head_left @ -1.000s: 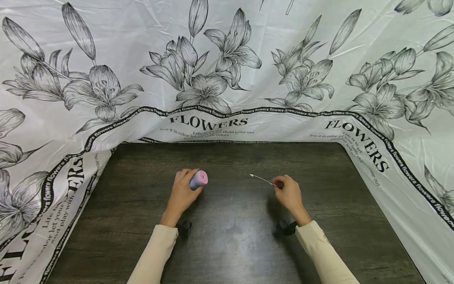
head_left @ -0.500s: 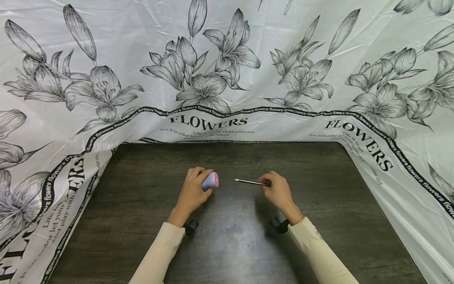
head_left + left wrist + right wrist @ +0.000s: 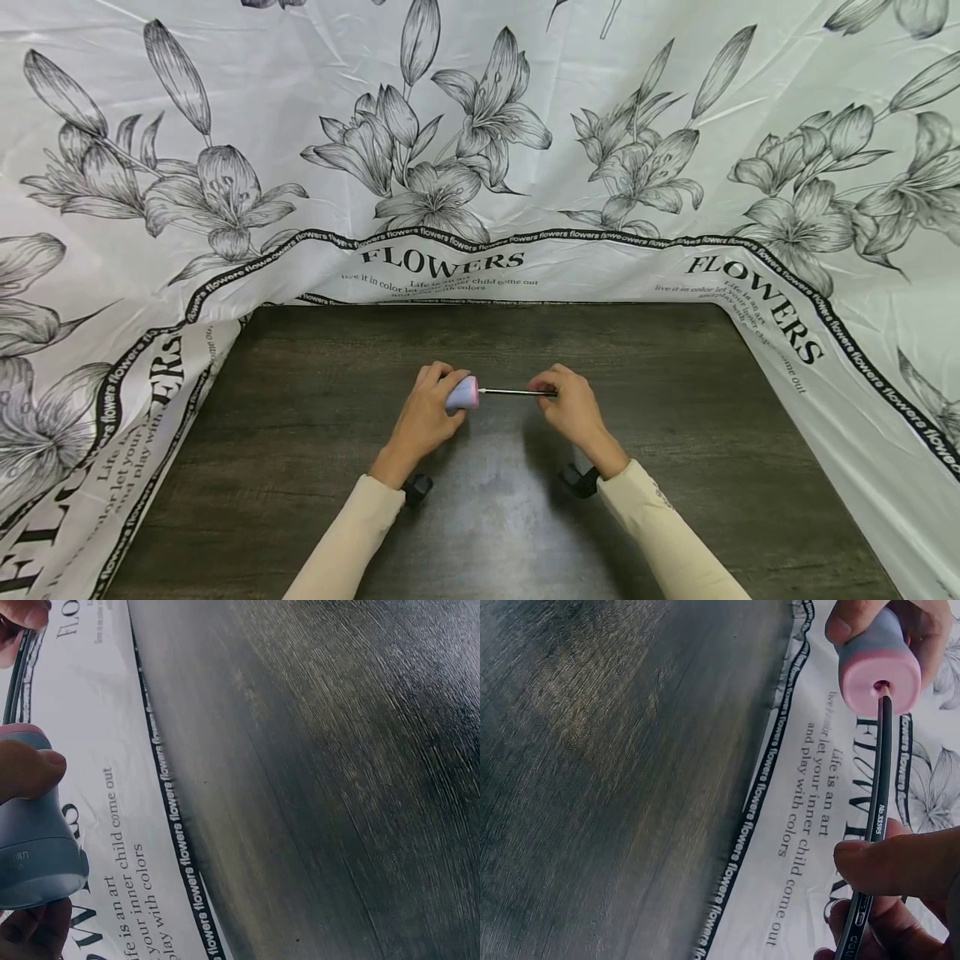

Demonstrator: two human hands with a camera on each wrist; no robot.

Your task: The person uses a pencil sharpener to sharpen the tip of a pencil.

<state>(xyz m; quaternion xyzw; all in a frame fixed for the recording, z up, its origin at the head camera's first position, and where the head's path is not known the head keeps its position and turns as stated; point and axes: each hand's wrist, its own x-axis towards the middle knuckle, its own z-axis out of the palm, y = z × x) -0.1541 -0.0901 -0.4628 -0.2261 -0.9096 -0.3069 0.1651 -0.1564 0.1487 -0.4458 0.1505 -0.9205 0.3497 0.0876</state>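
My left hand (image 3: 429, 414) grips a pencil sharpener (image 3: 460, 394), a blue-grey body with a pink end that has a small round hole. In the left wrist view the thumb lies across the sharpener's (image 3: 37, 832) side. A dark pencil (image 3: 517, 392) is pinched between the thumb and fingers of my right hand (image 3: 572, 406). Seen from the right wrist, the tip of the pencil (image 3: 880, 765) is right at the hole in the pink end of the sharpener (image 3: 862, 675). Both hands are held over the table.
A dark wood-grain table (image 3: 300, 517) lies below the hands. White cloth printed with flowers and lettering (image 3: 615, 267) hangs along its back and sides. Each wrist carries a black strap-on camera, such as the left one (image 3: 417, 489).
Both hands have moved toward each other. The sharpener has shifted right and turned its pink end toward the pencil; the pencil has swung level and moved left up to it.
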